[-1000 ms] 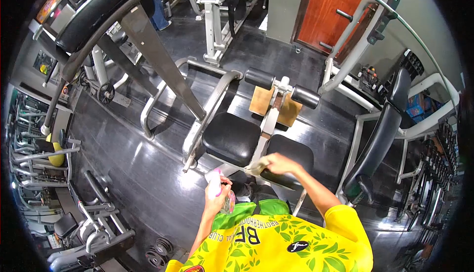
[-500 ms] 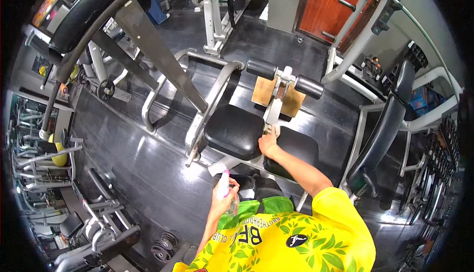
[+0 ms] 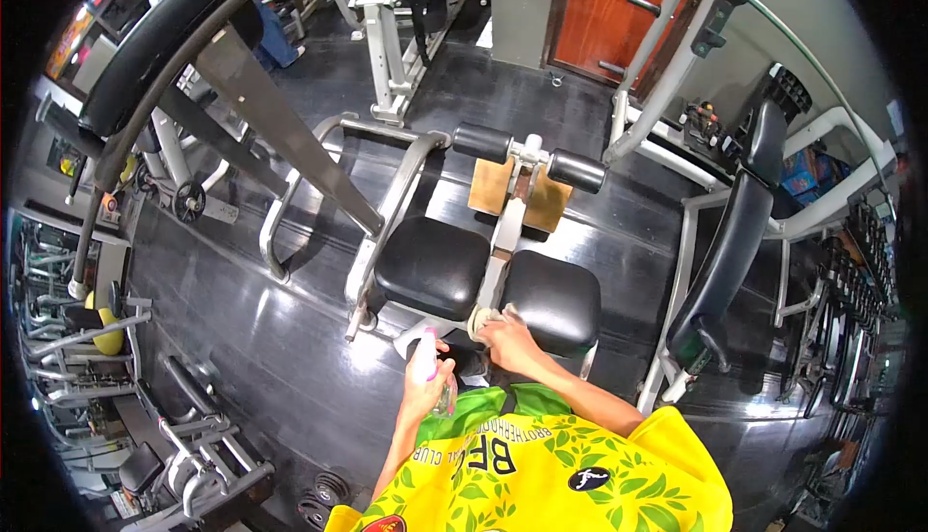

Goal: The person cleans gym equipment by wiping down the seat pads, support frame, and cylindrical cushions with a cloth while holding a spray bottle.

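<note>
My left hand (image 3: 421, 397) is closed around a clear spray bottle (image 3: 426, 353) with a white and pink top, held low in front of my body. My right hand (image 3: 509, 341) grips a pale cloth (image 3: 480, 321), pressed to the near end of a light metal bar (image 3: 507, 232). That bar runs between two black padded seats, the left pad (image 3: 432, 265) and the right pad (image 3: 553, 300). At the bar's far end sit two black foam rollers, a left roller (image 3: 481, 143) and a right roller (image 3: 577, 171).
A wooden board (image 3: 491, 187) lies beneath the rollers. To the left rises a metal machine frame (image 3: 290, 136) with a thick slanted beam. On the right stands a black backrest (image 3: 725, 252). Weight plates (image 3: 327, 493) rest on the floor at lower left.
My right hand has drawn the cloth toward me along the bar, from between the pads to its near end. The spray bottle stays in my left hand, and the view has shifted slightly.
</note>
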A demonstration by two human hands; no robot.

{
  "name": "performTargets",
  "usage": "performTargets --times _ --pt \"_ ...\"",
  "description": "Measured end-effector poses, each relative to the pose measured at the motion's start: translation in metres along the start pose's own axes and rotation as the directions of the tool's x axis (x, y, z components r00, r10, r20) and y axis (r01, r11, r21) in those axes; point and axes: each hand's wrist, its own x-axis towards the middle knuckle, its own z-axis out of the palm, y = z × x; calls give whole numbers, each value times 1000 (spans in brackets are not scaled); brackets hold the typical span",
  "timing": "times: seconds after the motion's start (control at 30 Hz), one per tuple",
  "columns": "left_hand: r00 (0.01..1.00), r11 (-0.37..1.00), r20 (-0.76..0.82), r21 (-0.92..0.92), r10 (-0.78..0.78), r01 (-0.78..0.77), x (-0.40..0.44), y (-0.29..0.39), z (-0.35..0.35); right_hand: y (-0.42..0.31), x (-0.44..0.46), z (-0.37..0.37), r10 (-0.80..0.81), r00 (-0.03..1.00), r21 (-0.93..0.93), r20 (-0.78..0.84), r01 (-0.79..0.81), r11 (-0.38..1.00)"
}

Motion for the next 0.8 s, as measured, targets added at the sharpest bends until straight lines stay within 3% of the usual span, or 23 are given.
performTargets --times 0.03,0.07,0.13,0.17,0.2,0.27,0.33,0.4,0.47,0.53,0.6,0.8 --pt "1000 999 26 48 10 -11 1 1 0 -1 -1 -14 136 991 238 9 -135 962" --pt "998 995 59 92 25 -30 4 3 2 -3 -4 -31 265 963 656 49 -231 719" --pt "993 999 122 34 0 -5 9 -9 3 31 -23 -27 539 826 855 165 -393 340" --pt "987 997 161 72 -6 -5 13 -6 5 33 -33 -34 550 833 976 63 -167 141" --pt "981 993 195 114 -14 -9 16 -5 9 34 -47 -46 568 798 950 202 -18 -312" --pt "969 984 229 172 -89 50 17 -2 18 43 -70 -54 561 806 832 191 171 -528" --pt "963 992 268 121 7 -40 18 -4 29 36 -87 -73 511 859 801 40 278 -530" --pt "946 993 315 114 -71 36 22 -14 34 37 -102 -78 633 774 780 -28 413 -470" --pt "920 976 392 197 5 -90 27 -18 42 40 -120 -78 629 775 700 -54 479 -530" --pt "898 984 439 172 -34 -47 31 -25 45 46 -128 -72 722 686 703 -84 555 -446" --pt "857 998 511 22 -63 61 34 -30 50 48 -138 -63 773 629 706 -77 582 -403" --pt "862 996 498 35 -89 82 37 -36 65 66 -163 -28 813 579 557 -59 695 -454"
